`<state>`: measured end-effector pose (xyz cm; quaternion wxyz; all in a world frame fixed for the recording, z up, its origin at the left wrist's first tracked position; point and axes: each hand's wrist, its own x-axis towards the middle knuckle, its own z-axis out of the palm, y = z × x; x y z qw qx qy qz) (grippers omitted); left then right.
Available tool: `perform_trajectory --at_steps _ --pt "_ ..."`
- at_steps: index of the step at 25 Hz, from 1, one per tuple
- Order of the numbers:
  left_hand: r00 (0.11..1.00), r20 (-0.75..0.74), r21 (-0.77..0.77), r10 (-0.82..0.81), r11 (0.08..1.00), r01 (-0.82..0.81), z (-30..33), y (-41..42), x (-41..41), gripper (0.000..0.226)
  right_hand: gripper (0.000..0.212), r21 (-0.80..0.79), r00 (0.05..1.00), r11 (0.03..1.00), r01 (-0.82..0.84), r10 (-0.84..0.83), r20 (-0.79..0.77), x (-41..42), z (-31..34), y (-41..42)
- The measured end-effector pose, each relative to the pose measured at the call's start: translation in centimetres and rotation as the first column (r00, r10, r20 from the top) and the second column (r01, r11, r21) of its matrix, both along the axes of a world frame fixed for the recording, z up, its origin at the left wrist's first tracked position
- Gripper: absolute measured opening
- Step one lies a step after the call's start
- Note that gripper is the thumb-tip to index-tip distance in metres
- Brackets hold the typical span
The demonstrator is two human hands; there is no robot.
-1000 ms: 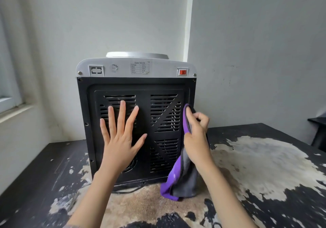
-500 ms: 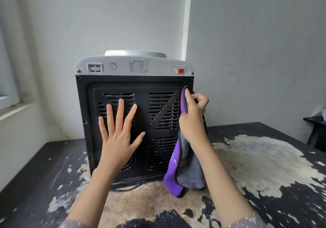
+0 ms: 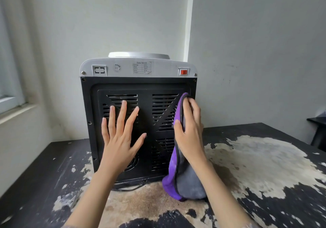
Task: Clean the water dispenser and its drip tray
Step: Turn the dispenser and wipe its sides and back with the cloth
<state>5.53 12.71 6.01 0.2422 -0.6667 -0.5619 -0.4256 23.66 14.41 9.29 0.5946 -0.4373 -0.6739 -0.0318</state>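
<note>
Purple cloth [image 3: 176, 171] under right hand [image 3: 189, 130], against dispenser [image 3: 139, 86]

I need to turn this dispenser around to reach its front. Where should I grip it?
Likely by the two vertical side edges of the water dispenser, one hand from each side: the black vented back panel is flat, offering no handle.

dispenser [image 3: 121, 86] blocks ahead | wall [image 3: 255, 51] behind | table [image 3: 264, 166] right open
</note>
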Motion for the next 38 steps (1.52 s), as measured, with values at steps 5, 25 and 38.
perform_trajectory --at_steps 5,25,38 --pt "0.992 0.106 0.080 -0.067 0.995 0.059 0.8 -1.1 -0.9 0.055 0.073 0.202 0.931 0.955 0.215 -0.263 0.254 -3.4 -0.6 1.3" --pt "0.994 0.107 0.214 -0.027 0.977 0.004 3.7 0.1 -3.2 0.054 0.069 0.187 0.846 0.836 0.516 -0.532 0.044 -1.6 1.7 1.9" --pt "0.989 0.149 0.265 0.017 0.963 -0.057 3.9 0.4 -2.5 0.053 0.068 0.278 0.941 0.920 0.276 -0.317 0.115 -0.2 -0.2 2.6"
